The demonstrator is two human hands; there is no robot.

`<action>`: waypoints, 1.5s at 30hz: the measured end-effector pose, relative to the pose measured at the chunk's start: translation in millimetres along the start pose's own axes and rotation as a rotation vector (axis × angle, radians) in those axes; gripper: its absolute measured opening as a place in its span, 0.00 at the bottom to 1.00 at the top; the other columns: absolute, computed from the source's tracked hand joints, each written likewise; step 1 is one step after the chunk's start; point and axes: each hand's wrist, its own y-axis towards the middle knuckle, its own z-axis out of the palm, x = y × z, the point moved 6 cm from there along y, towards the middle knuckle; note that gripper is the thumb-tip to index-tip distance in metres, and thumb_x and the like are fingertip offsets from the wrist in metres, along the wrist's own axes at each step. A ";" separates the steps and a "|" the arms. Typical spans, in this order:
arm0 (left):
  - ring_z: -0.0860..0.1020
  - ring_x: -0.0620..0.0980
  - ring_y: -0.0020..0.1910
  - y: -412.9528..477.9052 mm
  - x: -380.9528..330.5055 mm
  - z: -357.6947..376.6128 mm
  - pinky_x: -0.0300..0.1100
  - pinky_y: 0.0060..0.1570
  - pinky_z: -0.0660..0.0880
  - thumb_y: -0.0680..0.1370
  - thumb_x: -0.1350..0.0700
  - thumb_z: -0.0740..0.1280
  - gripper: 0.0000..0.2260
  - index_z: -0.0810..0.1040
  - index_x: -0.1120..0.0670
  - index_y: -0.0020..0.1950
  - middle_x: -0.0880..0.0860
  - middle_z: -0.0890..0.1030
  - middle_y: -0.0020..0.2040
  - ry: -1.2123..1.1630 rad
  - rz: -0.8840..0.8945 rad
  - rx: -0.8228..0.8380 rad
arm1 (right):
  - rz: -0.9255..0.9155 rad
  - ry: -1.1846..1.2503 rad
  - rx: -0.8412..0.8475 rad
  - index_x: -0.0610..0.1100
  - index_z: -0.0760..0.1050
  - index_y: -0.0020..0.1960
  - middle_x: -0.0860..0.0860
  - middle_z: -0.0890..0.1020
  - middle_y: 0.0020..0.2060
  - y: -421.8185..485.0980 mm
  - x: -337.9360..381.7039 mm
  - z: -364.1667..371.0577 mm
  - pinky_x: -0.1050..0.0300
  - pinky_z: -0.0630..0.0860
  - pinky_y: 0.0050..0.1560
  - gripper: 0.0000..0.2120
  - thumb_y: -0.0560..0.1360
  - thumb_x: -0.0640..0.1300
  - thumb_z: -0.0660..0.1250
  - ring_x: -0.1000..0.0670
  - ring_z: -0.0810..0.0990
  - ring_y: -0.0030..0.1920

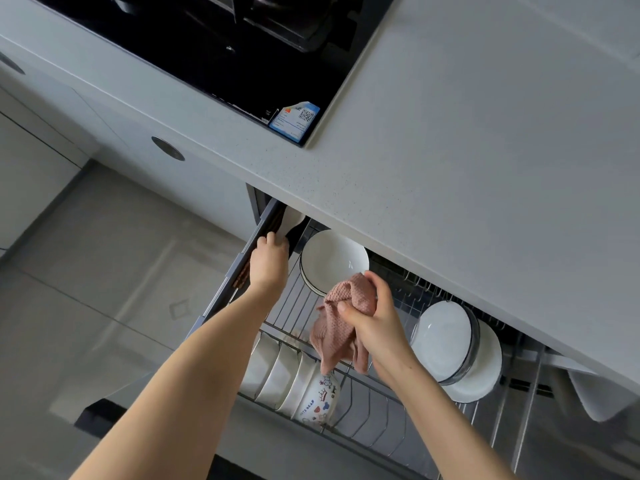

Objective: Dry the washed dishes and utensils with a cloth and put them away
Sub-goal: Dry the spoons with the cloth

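Note:
An open drawer with a wire dish rack point(370, 407) sits under the counter. My left hand point(269, 259) reaches to the drawer's left side, its fingers curled over a bundle of dark brown chopsticks point(242, 276) that lies along the side wall. My right hand point(372, 318) grips a bunched pink cloth point(334, 336) above the rack. In the rack lie a stack of white plates point(332, 256), white bowls point(445, 339) at the right, and a row of upright white bowls point(277, 370) ending in a printed bowl point(318, 398).
The grey counter point(450, 133) overhangs the back of the drawer. A black cooktop point(207, 46) with a blue sticker point(295, 121) is set into it. A white utensil point(295, 216) lies at the drawer's back left. A pale cloth point(595, 393) hangs at the right. Grey floor lies to the left.

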 end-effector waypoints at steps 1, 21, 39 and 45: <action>0.70 0.59 0.60 -0.1 -0.9 3.0 0.48 0.56 0.73 0.73 0.72 0.59 0.25 0.68 0.61 0.70 0.59 0.70 0.66 0.016 0.026 0.031 | 0.000 0.005 0.000 0.58 0.64 0.65 0.57 0.74 0.57 -1.3 -0.2 -0.9 0.70 0.75 0.37 0.26 0.76 0.37 0.68 0.61 0.76 0.52; 0.81 0.50 0.54 -227.1 4.5 -174.7 0.44 0.52 0.78 0.72 0.46 0.67 0.18 0.77 0.49 0.61 0.52 0.83 0.55 -1.382 -0.100 0.340 | -0.258 -0.031 0.313 0.54 0.65 0.69 0.53 0.78 0.60 -105.0 68.3 69.1 0.53 0.74 0.62 0.17 0.80 0.52 0.58 0.55 0.77 0.60; 0.79 0.54 0.30 -390.3 310.7 -372.1 0.42 0.30 0.77 0.79 0.68 0.53 0.10 0.73 0.61 0.52 0.61 0.79 0.36 -1.702 -0.292 -0.520 | -0.967 -0.849 0.701 0.62 0.38 0.76 0.57 0.69 0.71 -295.2 135.0 426.8 0.55 0.72 0.61 0.45 0.70 0.70 0.62 0.50 0.76 0.63; 0.80 0.61 0.50 -442.7 457.8 -427.6 0.49 0.50 0.79 0.71 0.64 0.65 0.16 0.74 0.63 0.59 0.67 0.78 0.54 -1.901 -0.173 -0.464 | -0.780 -0.396 1.137 0.56 0.55 0.76 0.63 0.71 0.68 -346.1 148.2 578.9 0.63 0.65 0.70 0.29 0.80 0.43 0.62 0.68 0.69 0.66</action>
